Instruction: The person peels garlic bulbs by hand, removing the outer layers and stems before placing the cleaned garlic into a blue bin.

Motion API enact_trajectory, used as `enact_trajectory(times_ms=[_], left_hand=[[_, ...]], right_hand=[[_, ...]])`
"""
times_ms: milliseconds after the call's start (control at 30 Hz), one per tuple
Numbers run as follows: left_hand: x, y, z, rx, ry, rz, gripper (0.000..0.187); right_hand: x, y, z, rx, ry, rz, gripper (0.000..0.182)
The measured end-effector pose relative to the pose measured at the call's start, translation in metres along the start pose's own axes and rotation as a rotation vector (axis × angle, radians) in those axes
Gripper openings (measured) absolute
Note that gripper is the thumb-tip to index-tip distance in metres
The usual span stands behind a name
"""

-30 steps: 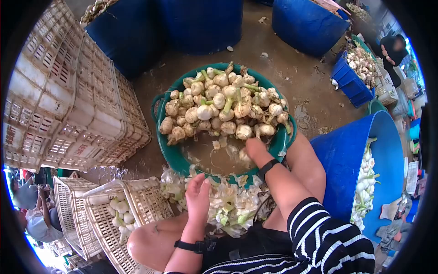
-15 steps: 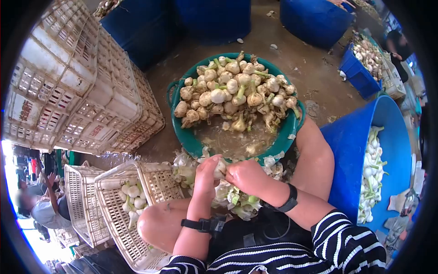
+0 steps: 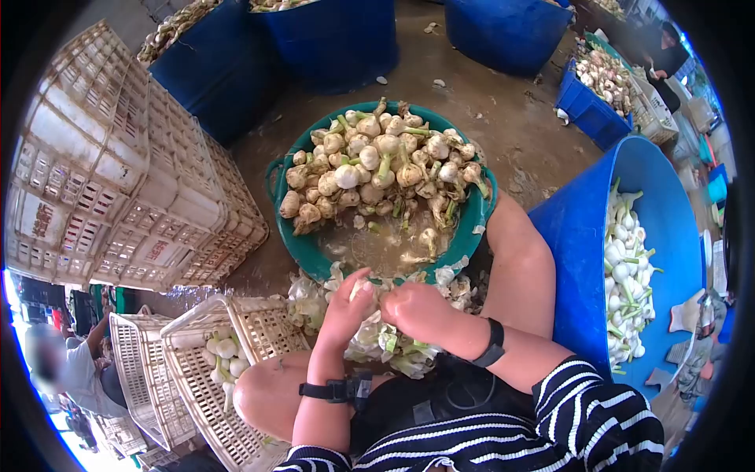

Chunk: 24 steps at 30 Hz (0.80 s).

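My left hand (image 3: pixel 344 313) is closed around a garlic bulb (image 3: pixel 359 288), whose pale top shows by the thumb. Beside it, my right hand (image 3: pixel 417 311) has its fingers curled together; what they pinch is hidden. Both hands are over a heap of peeled garlic skins (image 3: pixel 384 344), at the near rim of a green tub (image 3: pixel 303 256). In the tub, dirty unpeeled garlic bulbs (image 3: pixel 370 153) with cut stems are piled above murky water (image 3: pixel 366 250).
White crates (image 3: pixel 118 157) are stacked on the left. Nearer, a tilted white crate (image 3: pixel 197 377) holds cleaned garlic (image 3: pixel 226 355). At right stands a blue barrel (image 3: pixel 570 259) with white bulbs inside. More blue tubs (image 3: pixel 330 47) line the back, and other people work at both sides.
The view has shifted, so the tub appears further left. My right hand has drawn slightly away from the bulb, leaving a small gap between the hands.
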<state>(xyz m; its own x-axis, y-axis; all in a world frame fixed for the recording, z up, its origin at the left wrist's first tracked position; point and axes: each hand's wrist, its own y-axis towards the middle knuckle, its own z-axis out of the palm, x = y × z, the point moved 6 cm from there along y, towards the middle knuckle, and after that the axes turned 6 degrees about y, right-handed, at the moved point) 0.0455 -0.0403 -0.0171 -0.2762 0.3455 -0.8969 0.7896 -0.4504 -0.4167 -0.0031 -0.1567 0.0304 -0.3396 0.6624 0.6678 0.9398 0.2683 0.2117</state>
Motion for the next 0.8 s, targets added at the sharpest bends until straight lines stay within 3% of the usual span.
enact_trajectory(times_ms=[67, 133, 167, 233, 300, 367, 433, 467, 500, 567, 600, 633, 700, 767, 800], left_hand=[[0.005, 0.003, 0.000, -0.032, 0.094, 0.029, 0.042], [0.022, 0.004, 0.004, -0.003, -0.136, -0.169, 0.041], [0.020, 0.002, 0.004, -0.005, -0.137, -0.170, 0.041], [0.007, -0.001, 0.006, 0.020, -0.270, -0.042, 0.042], [0.015, 0.004, 0.000, 0.057, -0.313, -0.028, 0.044], [0.012, 0.004, 0.003, 0.097, -0.359, -0.014, 0.047], [-0.022, -0.008, 0.009, 0.048, 0.277, 0.217, 0.054], [-0.037, -0.014, 0.012, -0.032, 0.275, 0.348, 0.058], [-0.042, -0.017, 0.013, -0.025, 0.278, 0.352, 0.058], [-0.060, -0.025, 0.016, -0.029, 0.511, 0.580, 0.046], [-0.067, -0.031, 0.017, -0.084, 0.851, 0.735, 0.033], [-0.064, -0.029, 0.017, -0.087, 0.852, 0.736, 0.033], [-0.048, -0.023, 0.008, -0.164, 0.512, 0.610, 0.034], [-0.034, -0.017, 0.002, -0.229, 0.425, 0.525, 0.034], [-0.019, -0.010, -0.006, -0.256, -0.227, 0.382, 0.032]], right_hand=[[-0.009, 0.002, 0.006, 0.015, 0.027, 0.090, 0.016], [-0.036, 0.002, 0.010, -0.021, 0.206, 0.321, 0.021], [-0.038, 0.006, 0.008, -0.019, 0.206, 0.320, 0.021], [-0.059, -0.012, 0.037, 0.066, 1.170, 1.043, 0.026], [-0.059, -0.015, 0.037, -0.010, 1.223, 0.963, 0.026], [-0.045, -0.007, 0.019, 0.046, 0.542, 0.422, 0.020], [-0.068, -0.014, 0.037, 0.006, 0.666, 0.468, 0.019], [-0.079, -0.017, 0.042, 0.048, 1.016, 0.748, 0.019], [-0.080, -0.023, 0.048, 0.090, 1.368, 1.024, 0.019], [-0.077, -0.021, 0.044, 0.020, 1.496, 1.103, 0.018], [-0.076, -0.019, 0.042, 0.027, 1.517, 1.036, 0.018], [-0.074, -0.015, 0.041, 0.037, 1.535, 0.970, 0.019], [-0.060, -0.009, 0.032, 0.001, 1.479, 0.960, 0.021], [-0.038, 0.006, 0.006, -0.277, 1.617, 0.680, 0.022], [-0.029, 0.004, -0.003, -0.198, 1.428, 0.579, 0.023]])
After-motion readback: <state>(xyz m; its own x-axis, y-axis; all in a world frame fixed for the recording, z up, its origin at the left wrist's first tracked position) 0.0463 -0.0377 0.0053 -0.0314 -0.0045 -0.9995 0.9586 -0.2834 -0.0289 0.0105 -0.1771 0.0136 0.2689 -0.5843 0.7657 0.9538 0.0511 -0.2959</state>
